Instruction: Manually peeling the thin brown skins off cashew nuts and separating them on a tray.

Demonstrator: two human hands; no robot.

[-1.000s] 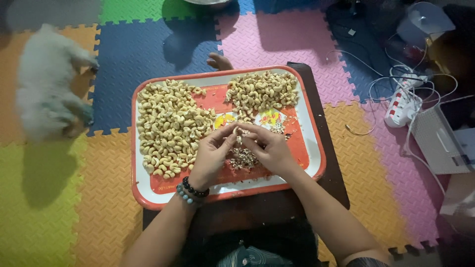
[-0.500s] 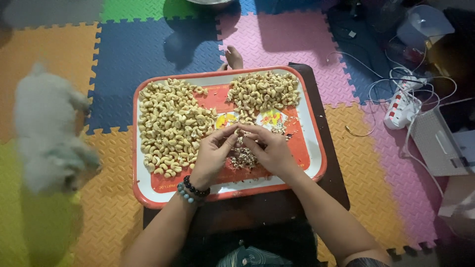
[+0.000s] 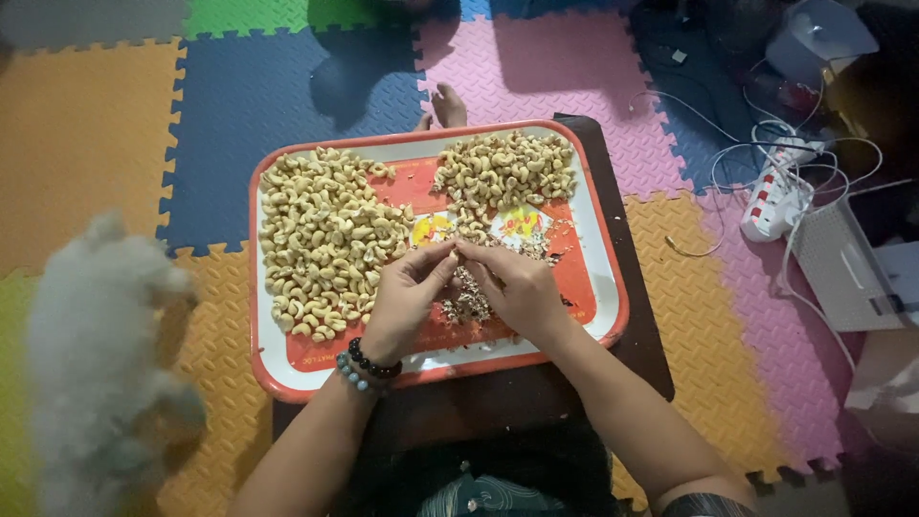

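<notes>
An orange and white tray (image 3: 603,287) rests on a dark low table (image 3: 536,397). A big heap of pale cashew nuts (image 3: 321,239) fills its left side, and a smaller heap of cashews (image 3: 503,170) lies at the top right. My left hand (image 3: 402,302), with two bead bracelets on the wrist, and my right hand (image 3: 517,287) meet fingertip to fingertip over the tray's middle, pinching a single cashew (image 3: 455,251). Below the fingers lies a small pile of brown skin flakes (image 3: 467,304).
Coloured foam mats (image 3: 105,124) cover the floor. A fluffy white dog (image 3: 91,364) stands at the lower left, blurred. A bare foot (image 3: 447,103) shows beyond the tray. A power strip (image 3: 771,196), white cables and a grey box (image 3: 852,273) lie at right.
The white dog has walked from the upper left down to the lower left. My hands stay together over the tray's middle, working the same nut.
</notes>
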